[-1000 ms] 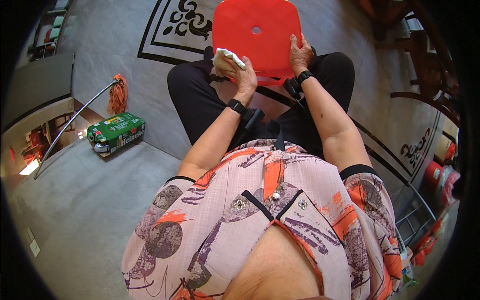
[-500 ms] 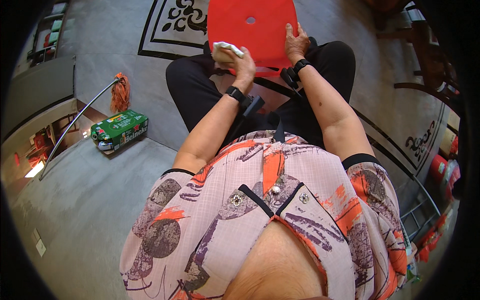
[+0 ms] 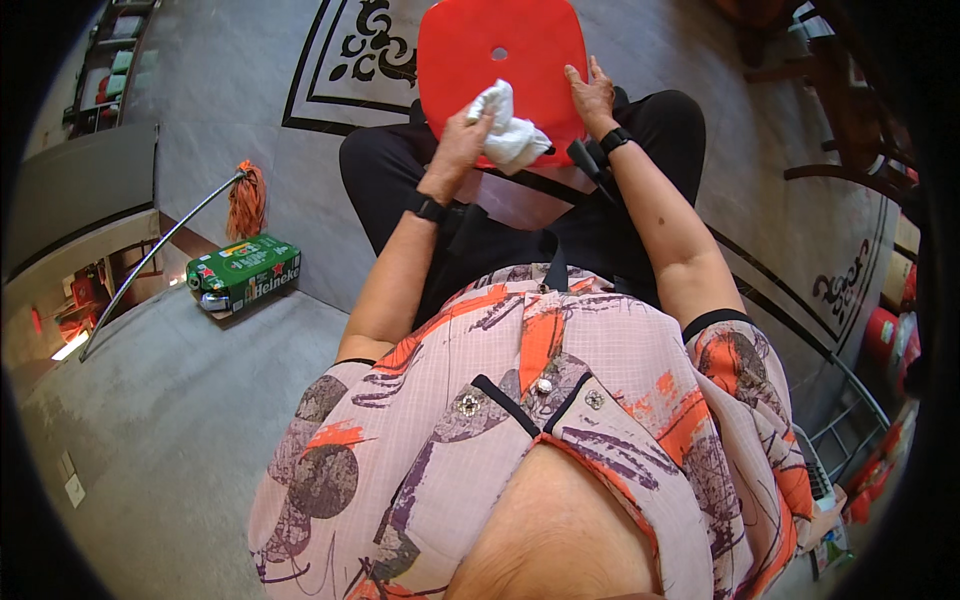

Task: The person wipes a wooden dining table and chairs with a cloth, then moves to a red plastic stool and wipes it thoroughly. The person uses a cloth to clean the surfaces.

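Observation:
A red plastic stool (image 3: 460,75) with a round hole in its seat stands between my knees. In my left hand (image 3: 462,142) is a bunched white cloth (image 3: 512,140), closed in the fingers over the near left part of the seat. The loose end of the cloth hangs at the seat's near edge. My right hand (image 3: 594,98) holds the seat's right edge, its thumb on top; some of its fingertips are hidden or hard to make out.
On the left, a green drinks carton (image 3: 245,275) lies on the grey floor beside a mop with an orange head (image 3: 247,200). Dark wooden furniture (image 3: 840,125) stands at the far right. A metal rack (image 3: 850,420) and red items are at the right rim.
My left hand has moved a little left and lower, and the white cloth now spreads to its right over the seat's near edge. My right hand stays at the stool's right edge.

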Motion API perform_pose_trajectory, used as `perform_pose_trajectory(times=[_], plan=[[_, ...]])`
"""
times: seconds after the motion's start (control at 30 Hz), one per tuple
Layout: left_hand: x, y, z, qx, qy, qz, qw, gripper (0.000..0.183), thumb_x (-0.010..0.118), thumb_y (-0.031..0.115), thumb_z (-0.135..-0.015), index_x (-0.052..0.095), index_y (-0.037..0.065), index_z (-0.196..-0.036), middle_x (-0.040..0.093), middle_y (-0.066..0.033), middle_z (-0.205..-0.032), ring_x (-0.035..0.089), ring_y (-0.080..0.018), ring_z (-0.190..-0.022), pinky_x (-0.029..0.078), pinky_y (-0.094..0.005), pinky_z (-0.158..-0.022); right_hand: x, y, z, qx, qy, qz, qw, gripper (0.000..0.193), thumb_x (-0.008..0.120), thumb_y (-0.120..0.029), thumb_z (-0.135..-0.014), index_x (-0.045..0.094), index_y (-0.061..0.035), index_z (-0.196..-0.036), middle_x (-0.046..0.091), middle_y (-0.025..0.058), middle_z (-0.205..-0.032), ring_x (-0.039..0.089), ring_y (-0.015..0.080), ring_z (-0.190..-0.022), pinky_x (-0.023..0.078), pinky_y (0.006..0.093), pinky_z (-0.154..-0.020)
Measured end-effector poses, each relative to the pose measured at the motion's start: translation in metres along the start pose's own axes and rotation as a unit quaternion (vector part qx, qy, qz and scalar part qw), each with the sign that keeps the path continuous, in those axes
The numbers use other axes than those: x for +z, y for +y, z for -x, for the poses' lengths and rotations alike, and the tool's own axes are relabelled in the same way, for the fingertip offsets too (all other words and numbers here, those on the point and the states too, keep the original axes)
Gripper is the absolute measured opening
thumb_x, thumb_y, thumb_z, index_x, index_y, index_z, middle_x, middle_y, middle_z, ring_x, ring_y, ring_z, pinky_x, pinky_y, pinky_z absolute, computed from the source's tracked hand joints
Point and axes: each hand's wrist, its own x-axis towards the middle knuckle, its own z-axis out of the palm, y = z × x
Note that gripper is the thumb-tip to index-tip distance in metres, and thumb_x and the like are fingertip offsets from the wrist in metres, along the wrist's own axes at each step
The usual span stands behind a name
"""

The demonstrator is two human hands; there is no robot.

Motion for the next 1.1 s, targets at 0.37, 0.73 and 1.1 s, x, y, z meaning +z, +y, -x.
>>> perform_pose_trajectory(times=[0.37, 0.73, 1.1], plan=[[0.028, -0.004, -0.042, -0.042, -0.074, 0.18, 0.98, 0.042, 0.061, 0.027, -0.101, 0.053, 0.004, -0.135, 0.065, -0.0051, -0.118, 0.065, -0.0201, -0.105, 0.056, -0.0358, -0.087, -0.073, -0.089, 0.076, -0.359, 0.031, 0.01, 0.933, 0.024, 0.067, -0.015, -0.086, 0.07, -0.0057, -0.107, 0.067, 0.0137, -0.112, 0.063, 0.0346, -0.105, 0.051, 0.0432, -0.091], [-0.026, -0.02, -0.081, 0.182, 0.305, -0.442, 0.824, 0.053, 0.061, 0.027, -0.095, 0.046, 0.0, -0.139, 0.048, -0.025, -0.14, 0.048, -0.0408, -0.127, 0.041, -0.0458, -0.104, -0.012, -0.059, 0.081, -0.296, -0.027, 0.25, 0.921, 0.061, 0.063, -0.04, -0.09, 0.052, -0.0031, -0.138, 0.045, 0.0237, -0.144, 0.039, 0.0458, -0.135, 0.029, 0.0577, -0.112], [-0.008, -0.052, -0.091, 0.147, 0.367, -0.517, 0.759, 0.07, 0.044, 0.043, -0.102, 0.027, -0.005, -0.151, 0.037, -0.0263, -0.151, 0.039, -0.0404, -0.137, 0.036, -0.0482, -0.111, 0.01, -0.024, 0.029, -0.189, 0.033, 0.294, 0.936, 0.072, 0.062, -0.039, -0.087, 0.043, -0.0006, -0.145, 0.035, 0.0238, -0.153, 0.035, 0.0479, -0.139, 0.029, 0.0579, -0.114]])
